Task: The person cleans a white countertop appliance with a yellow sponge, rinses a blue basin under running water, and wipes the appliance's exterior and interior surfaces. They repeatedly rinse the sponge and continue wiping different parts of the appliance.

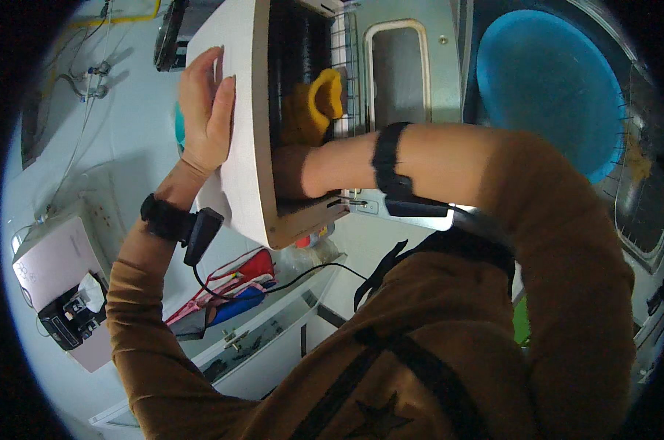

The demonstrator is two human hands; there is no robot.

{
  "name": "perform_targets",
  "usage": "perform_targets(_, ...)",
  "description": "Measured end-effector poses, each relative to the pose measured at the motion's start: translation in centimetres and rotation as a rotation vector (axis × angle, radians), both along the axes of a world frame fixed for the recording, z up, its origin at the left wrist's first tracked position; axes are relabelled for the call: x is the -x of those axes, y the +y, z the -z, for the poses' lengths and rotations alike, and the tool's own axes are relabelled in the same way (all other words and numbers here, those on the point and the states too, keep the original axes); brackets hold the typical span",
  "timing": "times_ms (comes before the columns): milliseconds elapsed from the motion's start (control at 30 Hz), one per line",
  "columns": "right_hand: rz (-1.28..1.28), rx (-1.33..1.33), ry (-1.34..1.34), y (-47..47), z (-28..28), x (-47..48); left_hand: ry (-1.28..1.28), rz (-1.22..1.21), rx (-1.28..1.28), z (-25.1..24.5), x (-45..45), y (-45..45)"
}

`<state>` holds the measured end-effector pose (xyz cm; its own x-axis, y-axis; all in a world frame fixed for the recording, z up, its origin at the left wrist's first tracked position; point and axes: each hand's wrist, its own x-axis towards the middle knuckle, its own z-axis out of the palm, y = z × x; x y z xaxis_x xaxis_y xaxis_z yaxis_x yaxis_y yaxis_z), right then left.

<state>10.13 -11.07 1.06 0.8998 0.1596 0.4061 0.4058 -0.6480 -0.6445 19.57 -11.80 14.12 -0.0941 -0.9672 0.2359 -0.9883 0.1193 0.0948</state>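
Note:
My left hand (208,113) rests on the white casing of a toaster oven (241,143), its thumb apart from the fingers. My right arm reaches through the oven's front opening. Most of my right hand (291,170) is lost in the dark interior, so I cannot see whether it holds anything. Just beyond it, a yellow cloth or glove (327,96) with a curled edge lies in the opening. The oven door (444,66), with a framed glass window, is swung down towards the right. A wire rack (351,71) shows between the cavity and the door.
A round blue basin (546,93) stands at the right. Red and blue bags (249,291) lie below the oven, near a glass-fronted cabinet (255,346). A black cable (293,286) runs from my left wrist device. Pipe valves (95,82) are on the wall.

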Motion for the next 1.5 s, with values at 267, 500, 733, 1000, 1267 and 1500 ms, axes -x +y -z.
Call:
perform_targets(267,-0.165,0.21,0.036,-8.1,-0.4,12.9,-0.002,-0.021,0.034,0.6,0.0,0.0)
perform_targets(500,0.806,0.411,-0.201,-19.3,1.0,9.6,0.022,-0.062,0.041,0.6,0.6,0.1)
perform_targets(733,0.748,0.32,0.174,-19.5,1.5,12.5,-0.208,-0.116,0.198,-2.1,4.6,1.1)
perform_targets(1000,0.83,-0.784,0.238,-21.7,-1.5,14.9,0.088,-0.332,-0.081,4.3,17.8,5.4)
perform_targets(1267,0.932,0.065,0.239,-21.9,-0.5,16.5,-0.156,-0.538,-0.103,9.7,15.2,3.9)
perform_targets(1500,0.579,0.2,-0.006,-18.7,1.3,13.8,-0.017,-0.554,-0.068,9.8,15.9,3.5)
